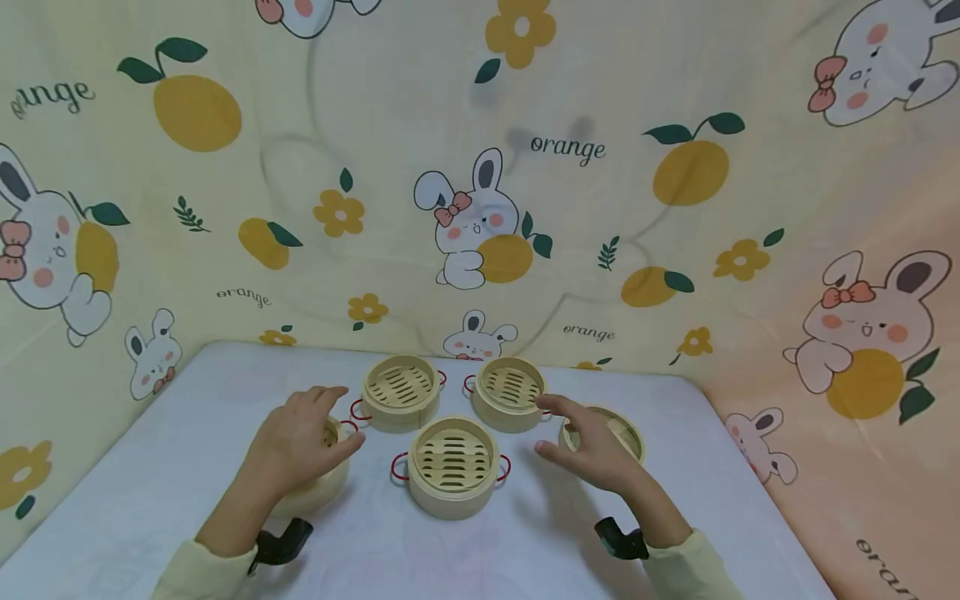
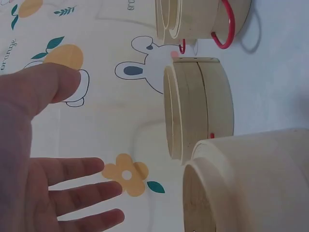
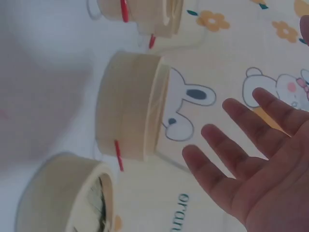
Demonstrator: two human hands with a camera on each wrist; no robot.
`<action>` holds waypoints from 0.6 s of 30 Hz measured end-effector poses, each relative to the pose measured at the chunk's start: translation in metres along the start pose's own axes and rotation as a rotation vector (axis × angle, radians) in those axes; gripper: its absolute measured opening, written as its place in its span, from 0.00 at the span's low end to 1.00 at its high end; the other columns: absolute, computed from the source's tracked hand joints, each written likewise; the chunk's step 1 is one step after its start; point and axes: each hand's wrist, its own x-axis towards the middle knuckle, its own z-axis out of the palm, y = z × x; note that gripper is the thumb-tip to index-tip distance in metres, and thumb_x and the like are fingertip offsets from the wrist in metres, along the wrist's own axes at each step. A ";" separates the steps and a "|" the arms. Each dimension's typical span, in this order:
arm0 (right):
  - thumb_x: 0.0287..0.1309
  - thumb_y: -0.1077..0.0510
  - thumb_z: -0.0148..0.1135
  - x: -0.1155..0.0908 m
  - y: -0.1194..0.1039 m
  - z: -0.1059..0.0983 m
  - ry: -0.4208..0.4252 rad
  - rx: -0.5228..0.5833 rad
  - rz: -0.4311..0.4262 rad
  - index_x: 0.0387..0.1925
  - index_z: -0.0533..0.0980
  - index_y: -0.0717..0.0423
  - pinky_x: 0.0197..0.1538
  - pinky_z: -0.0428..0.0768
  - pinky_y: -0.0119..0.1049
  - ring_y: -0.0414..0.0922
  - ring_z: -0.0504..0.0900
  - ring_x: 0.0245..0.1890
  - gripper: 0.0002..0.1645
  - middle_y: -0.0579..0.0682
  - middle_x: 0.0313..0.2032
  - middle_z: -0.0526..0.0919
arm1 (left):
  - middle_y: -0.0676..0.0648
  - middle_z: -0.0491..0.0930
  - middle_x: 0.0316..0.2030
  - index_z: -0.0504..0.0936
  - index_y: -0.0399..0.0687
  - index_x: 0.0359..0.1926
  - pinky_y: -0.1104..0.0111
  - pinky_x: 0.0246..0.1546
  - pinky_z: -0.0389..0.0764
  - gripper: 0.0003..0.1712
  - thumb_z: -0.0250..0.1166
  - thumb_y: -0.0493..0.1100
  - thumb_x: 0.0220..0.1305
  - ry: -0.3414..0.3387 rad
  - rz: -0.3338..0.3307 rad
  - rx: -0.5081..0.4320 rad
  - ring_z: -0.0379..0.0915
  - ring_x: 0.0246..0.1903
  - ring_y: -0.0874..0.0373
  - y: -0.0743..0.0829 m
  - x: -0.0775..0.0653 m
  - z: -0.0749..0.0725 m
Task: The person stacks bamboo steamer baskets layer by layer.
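My left hand (image 1: 296,446) is held over the left bamboo steamer (image 1: 318,492), thumb and fingers spread apart with nothing between them. It covers much of that steamer in the head view; in the left wrist view the steamer's pale rim (image 2: 212,188) shows beyond the fingers. My right hand (image 1: 596,450) hovers at the right bamboo steamer (image 1: 630,429), fingers extended and holding nothing. Something with a dark pattern (image 3: 94,205) lies inside that steamer. Between the hands sits a front bamboo steamer (image 1: 453,500) with a slatted base and red loop handles.
Two more steamers stand behind, a back left steamer (image 1: 401,408) and a back right steamer (image 1: 510,408), both slatted with red handles. All rest on a white table (image 1: 360,550). A patterned cloth (image 1: 585,233) with rabbits and oranges hangs behind and around it.
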 end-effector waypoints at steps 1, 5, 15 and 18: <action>0.56 0.46 0.66 0.001 0.001 0.002 -0.006 0.014 -0.010 0.65 0.66 0.52 0.57 0.73 0.58 0.56 0.73 0.61 0.37 0.55 0.61 0.75 | 0.39 0.76 0.55 0.72 0.42 0.61 0.46 0.46 0.76 0.40 0.63 0.63 0.55 -0.008 -0.005 -0.004 0.73 0.52 0.40 0.000 0.000 0.001; 0.54 0.48 0.68 0.003 0.005 0.008 -0.033 0.068 -0.012 0.64 0.67 0.53 0.55 0.76 0.53 0.57 0.74 0.59 0.38 0.55 0.60 0.76 | 0.39 0.77 0.54 0.74 0.42 0.59 0.46 0.46 0.77 0.39 0.63 0.64 0.56 -0.030 -0.029 -0.009 0.74 0.51 0.41 0.000 -0.002 0.003; 0.56 0.50 0.66 0.010 0.012 0.031 -0.146 0.160 -0.004 0.65 0.64 0.56 0.54 0.78 0.53 0.61 0.75 0.58 0.38 0.59 0.59 0.74 | 0.44 0.80 0.45 0.79 0.45 0.50 0.52 0.36 0.80 0.30 0.63 0.63 0.56 -0.066 -0.066 -0.022 0.78 0.44 0.46 -0.003 -0.009 0.004; 0.56 0.51 0.66 0.011 0.012 0.039 -0.176 0.175 0.000 0.64 0.64 0.57 0.53 0.78 0.53 0.62 0.75 0.57 0.37 0.61 0.60 0.73 | 0.47 0.79 0.40 0.81 0.48 0.44 0.56 0.30 0.79 0.26 0.63 0.62 0.56 -0.089 -0.073 -0.030 0.78 0.39 0.51 -0.006 -0.011 0.005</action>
